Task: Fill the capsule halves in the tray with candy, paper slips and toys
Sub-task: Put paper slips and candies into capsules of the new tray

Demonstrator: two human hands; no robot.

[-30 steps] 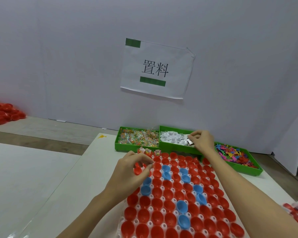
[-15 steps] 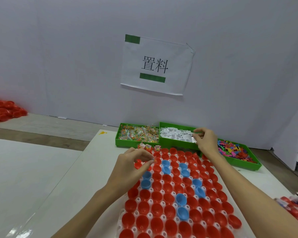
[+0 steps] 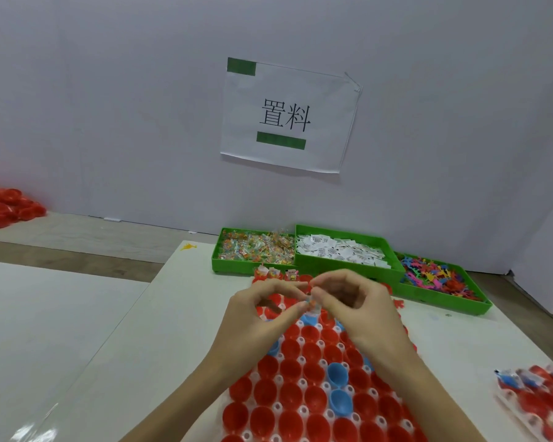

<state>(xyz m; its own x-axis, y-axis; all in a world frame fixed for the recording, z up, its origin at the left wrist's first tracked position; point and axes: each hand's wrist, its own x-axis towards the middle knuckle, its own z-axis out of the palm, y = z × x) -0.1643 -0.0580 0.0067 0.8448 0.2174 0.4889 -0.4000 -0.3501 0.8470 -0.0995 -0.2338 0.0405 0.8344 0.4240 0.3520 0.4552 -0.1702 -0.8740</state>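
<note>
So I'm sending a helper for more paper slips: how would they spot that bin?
Find the white wall sign with black characters. Below it, three green bins sit in a row on the table's far edge. The paper slip bin is the middle one, the only one filled with white; its neighbours hold colourful candy and toys.

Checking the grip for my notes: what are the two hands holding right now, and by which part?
Both the left hand and the right hand pinch one small item between their fingertips; it is too blurred to identify.
</note>
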